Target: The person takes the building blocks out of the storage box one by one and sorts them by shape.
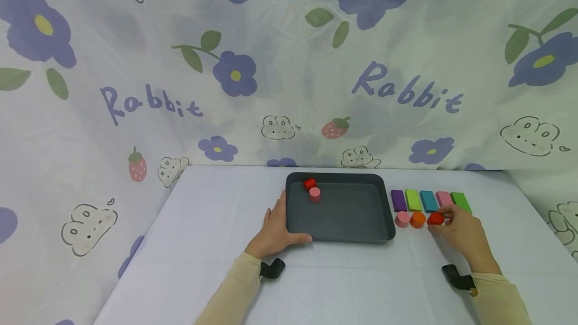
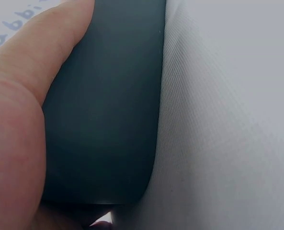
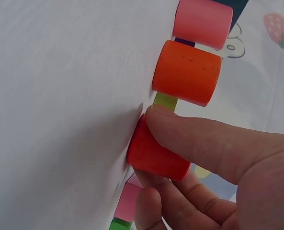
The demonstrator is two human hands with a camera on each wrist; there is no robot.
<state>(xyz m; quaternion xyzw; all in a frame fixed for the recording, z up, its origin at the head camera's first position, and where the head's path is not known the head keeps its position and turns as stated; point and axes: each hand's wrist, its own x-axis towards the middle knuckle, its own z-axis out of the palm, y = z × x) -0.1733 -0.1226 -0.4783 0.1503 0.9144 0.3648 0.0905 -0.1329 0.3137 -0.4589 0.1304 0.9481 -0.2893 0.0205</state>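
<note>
My left hand [image 1: 273, 229] lies against the near left corner of a dark grey tray [image 1: 343, 237], its fingers straight along the left side. Its thumb [image 2: 46, 43] stretches along the tray's front wall. Between thumb and fingers, my right hand [image 1: 462, 229] pinches a red cylinder block [image 3: 153, 153] low over the white cloth. Beside it, toward the tray, stand an orange cylinder block [image 1: 417, 219] and a pink cylinder block [image 1: 402, 219]. Inside the tray, near its far left corner, are another red block [image 1: 309, 184] and a pink cylinder [image 1: 314, 194].
Behind the cylinders runs a row of flat blocks: purple [image 1: 399, 200], yellow-green [image 1: 413, 200], blue [image 1: 429, 201], pink [image 1: 444, 198] and green [image 1: 461, 201]. A white cloth [image 1: 352, 285] covers the table. A printed curtain [image 1: 289, 64] hangs at the table's back edge.
</note>
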